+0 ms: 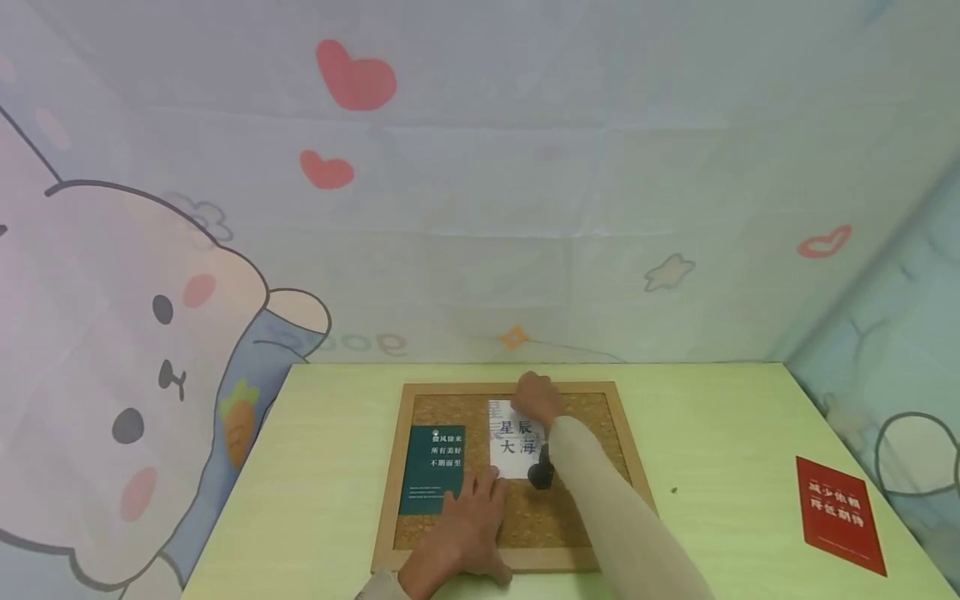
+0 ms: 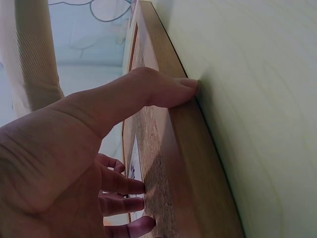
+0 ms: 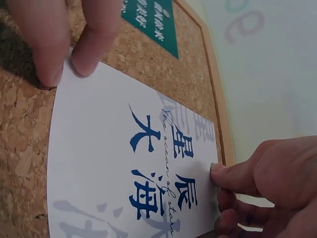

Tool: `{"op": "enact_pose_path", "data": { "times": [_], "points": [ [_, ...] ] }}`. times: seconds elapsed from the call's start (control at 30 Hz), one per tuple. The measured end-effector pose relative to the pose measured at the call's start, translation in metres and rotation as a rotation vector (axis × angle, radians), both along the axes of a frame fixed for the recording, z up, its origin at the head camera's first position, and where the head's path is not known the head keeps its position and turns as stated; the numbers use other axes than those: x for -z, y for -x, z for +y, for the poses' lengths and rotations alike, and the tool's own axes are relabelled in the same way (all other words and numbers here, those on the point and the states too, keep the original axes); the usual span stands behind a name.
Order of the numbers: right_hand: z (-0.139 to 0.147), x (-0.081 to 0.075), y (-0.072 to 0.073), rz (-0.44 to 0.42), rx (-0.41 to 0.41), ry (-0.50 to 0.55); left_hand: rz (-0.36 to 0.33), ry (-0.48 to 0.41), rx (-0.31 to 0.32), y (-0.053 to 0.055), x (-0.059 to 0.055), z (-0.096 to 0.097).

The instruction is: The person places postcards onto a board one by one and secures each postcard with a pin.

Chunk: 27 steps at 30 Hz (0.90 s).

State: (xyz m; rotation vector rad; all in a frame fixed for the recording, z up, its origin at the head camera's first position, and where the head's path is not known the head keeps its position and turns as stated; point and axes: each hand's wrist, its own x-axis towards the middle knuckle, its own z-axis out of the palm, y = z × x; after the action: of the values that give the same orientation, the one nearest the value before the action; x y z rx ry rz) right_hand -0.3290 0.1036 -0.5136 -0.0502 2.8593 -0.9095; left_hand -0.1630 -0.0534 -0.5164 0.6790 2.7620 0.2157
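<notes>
A white card (image 1: 504, 461) with blue Chinese writing lies on a wood-framed cork board (image 1: 547, 525). At the card's top edge, my right hand (image 1: 538, 398) presses a small pale thumbtack (image 3: 213, 167) with the thumb, its other fingers curled underneath. Most of that tack is hidden by the thumb. My left hand (image 1: 474, 518) lies spread over the board's lower part, fingertips touching the card's bottom edge. Its thumb (image 2: 163, 91) rests on the wooden rim. Left of the white card, a green card (image 1: 429, 483) lies on the cork with a round tack (image 1: 435, 432) near its top.
A red card (image 1: 840, 515) with white writing lies at the right of the pale table (image 1: 720, 433). A tiny dark speck (image 1: 673, 490) sits between it and the board. A printed cloth (image 1: 480, 208) hangs behind the table.
</notes>
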Motion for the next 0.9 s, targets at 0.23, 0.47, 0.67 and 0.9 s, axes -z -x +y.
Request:
{"op": "enact_pose_path", "data": {
  "times": [0.23, 0.47, 0.67, 0.9],
  "points": [
    [0.021, 0.011, 0.007, 0.043, -0.048, 0.054, -0.01, 0.015, -0.002, 0.002, 0.001, 0.002],
    [0.062, -0.001, 0.007, 0.022, -0.047, 0.063, -0.001, 0.009, 0.0, 0.002, 0.001, 0.002],
    [0.097, -0.026, -0.006, -0.002, -0.062, 0.103, -0.004, -0.004, 0.004, 0.002, 0.001, 0.001],
    [0.137, -0.044, -0.021, 0.001, -0.09, 0.021, 0.0, -0.016, 0.001, 0.002, 0.003, -0.001]
  ]
}}
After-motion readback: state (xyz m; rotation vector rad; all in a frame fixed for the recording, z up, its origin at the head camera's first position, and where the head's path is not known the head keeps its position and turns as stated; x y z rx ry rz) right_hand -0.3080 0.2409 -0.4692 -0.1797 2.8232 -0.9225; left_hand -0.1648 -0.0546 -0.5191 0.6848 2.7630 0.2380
